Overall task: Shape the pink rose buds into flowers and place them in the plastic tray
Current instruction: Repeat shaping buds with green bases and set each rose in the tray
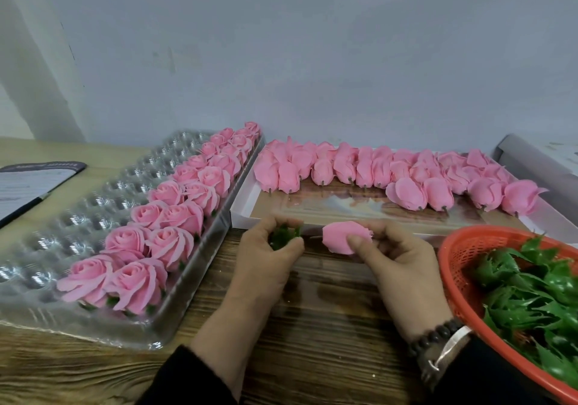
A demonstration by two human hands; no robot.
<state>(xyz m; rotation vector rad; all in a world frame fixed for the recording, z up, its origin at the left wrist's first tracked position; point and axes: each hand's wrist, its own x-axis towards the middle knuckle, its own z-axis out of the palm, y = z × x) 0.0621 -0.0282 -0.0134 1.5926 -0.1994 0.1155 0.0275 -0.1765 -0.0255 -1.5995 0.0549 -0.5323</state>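
My right hand [397, 260] pinches a closed pink rose bud [342, 236] lying sideways, its short stem pointing left. A little to its left, my left hand [269, 256] holds a green plastic calyx [283, 236] between thumb and fingers. The clear plastic tray [93, 213] lies on the left; two rows of shaped pink roses [175, 213] fill its right side, while its left cups hold nothing. Several unshaped pink buds [391, 173] lie in rows in a shallow white box [344, 207] behind my hands.
A red plastic basket [459, 257] at the right holds several green calyxes [538, 292]. A dark-edged paper card [28, 182] lies at the far left on the wooden table [328, 326]. A pale wall stands close behind, and a grey roll [538, 167] lies at the far right.
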